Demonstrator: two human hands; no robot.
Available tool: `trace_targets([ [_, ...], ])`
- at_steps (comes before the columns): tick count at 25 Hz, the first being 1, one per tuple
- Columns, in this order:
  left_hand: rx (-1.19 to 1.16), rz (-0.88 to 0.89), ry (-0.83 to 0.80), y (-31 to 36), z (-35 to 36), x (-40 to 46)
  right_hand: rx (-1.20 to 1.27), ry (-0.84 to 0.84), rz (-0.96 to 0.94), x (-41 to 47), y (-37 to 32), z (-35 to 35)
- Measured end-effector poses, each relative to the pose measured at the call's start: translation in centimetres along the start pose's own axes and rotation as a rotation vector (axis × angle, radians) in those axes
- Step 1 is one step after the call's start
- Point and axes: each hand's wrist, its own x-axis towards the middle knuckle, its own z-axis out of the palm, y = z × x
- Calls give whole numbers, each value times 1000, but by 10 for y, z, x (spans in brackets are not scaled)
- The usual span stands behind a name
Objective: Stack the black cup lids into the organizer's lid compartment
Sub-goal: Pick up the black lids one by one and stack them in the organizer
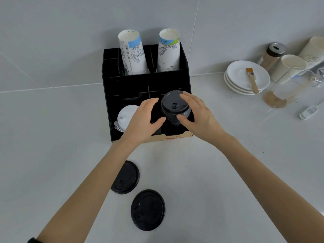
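- A stack of lids (174,106) is cupped between left hand (143,118) and right hand (198,116), over the organizer's (112,102) right front compartment.
- The loosely held stack could tip or snag the compartment wall.
- Two lids (125,177) (148,209) lie on the bench (210,172) at 6 o'clock.

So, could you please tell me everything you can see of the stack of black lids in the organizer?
The stack of black lids stands upright in the front right compartment of the black organizer, rising above its low front wall. The lids look like glossy plastic, round, with a small sip tab on the top one. The left hand and right hand flank it, thumbs and fingertips at its sides. White lids sit in the neighbouring compartment.
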Motion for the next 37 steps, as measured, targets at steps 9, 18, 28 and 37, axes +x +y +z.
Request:
trace_targets([
  [9,-21,-120,13,-23,-17,-66,22,-105,-86,-33,-32,32],
  [18,-50,-328,7,-69,-19,-139,65,-337,-58,-65,-47,91],
  [28,-61,-466,-60,-101,-10,-174,15,-556,-59,-77,-54,138],
  [37,37,-442,-126,-103,-9,-177,46,-536,-50,-75,-55,151],
])
